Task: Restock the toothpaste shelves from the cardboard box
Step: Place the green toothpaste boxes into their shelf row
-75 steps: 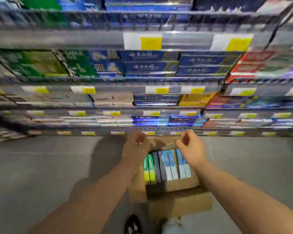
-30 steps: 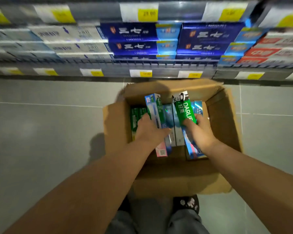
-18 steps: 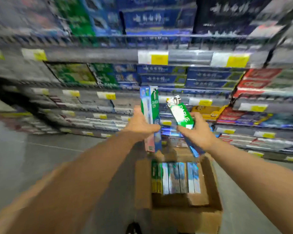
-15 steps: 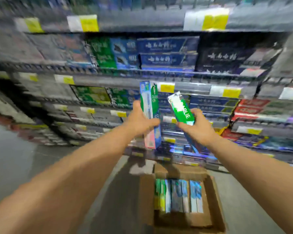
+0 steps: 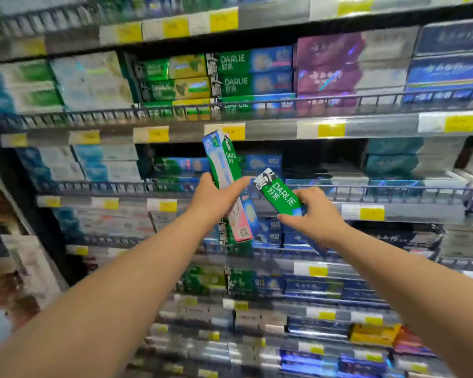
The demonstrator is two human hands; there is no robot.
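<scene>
The shelves (image 5: 273, 129) fill the whole frame. Dead centre, the left hand (image 5: 216, 199) wraps a tall Darlie pack (image 5: 224, 167) held upright, while the right hand (image 5: 316, 216) pinches a tilted green Darlie carton (image 5: 280, 196). It's probably light, stiff, slightly slick cardboard, so grip the long sides, not the end flaps.

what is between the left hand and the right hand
In the head view, the green Darlie box, pinched by the right hand, juts toward the left hand, which grips an upright toothpaste box.
</scene>
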